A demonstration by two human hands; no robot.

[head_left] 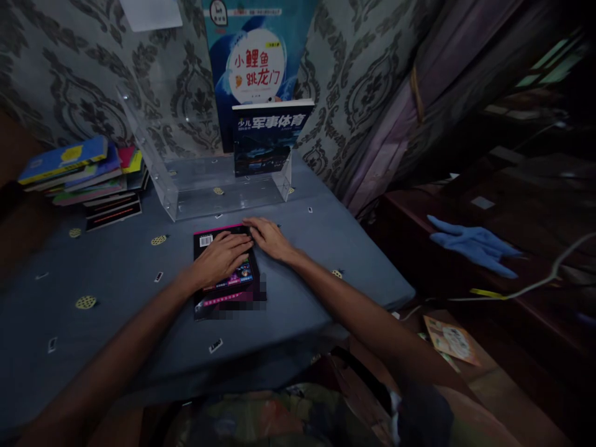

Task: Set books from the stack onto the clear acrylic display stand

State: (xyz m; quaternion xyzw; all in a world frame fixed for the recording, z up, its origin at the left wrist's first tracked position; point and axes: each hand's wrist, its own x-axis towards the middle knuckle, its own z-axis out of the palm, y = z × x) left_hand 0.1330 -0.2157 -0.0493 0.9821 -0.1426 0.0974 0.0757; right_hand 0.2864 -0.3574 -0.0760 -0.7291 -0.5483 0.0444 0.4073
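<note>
A dark book with a barcode and a pink edge (pixel 205 239) lies on the blue-grey table, on top of another dark book with a pink strip (pixel 228 300). My left hand (pixel 223 257) rests flat on the upper book, fingers extended to the right. At the book's top right corner, my right hand (pixel 267 237) touches the edge, its fingers stretched out and its palm beside the book. Behind them stands a clear acrylic rack (pixel 228 202), with a dark blue book (pixel 267 143) upright at its right end.
Several stacked books (pixel 88 171) sit at the table's back left. A tall blue book (pixel 256 56) stands behind the rack against the patterned wall. A blue glove (pixel 470 242) lies on a dark red surface at the right, near a white cable (pixel 554 273).
</note>
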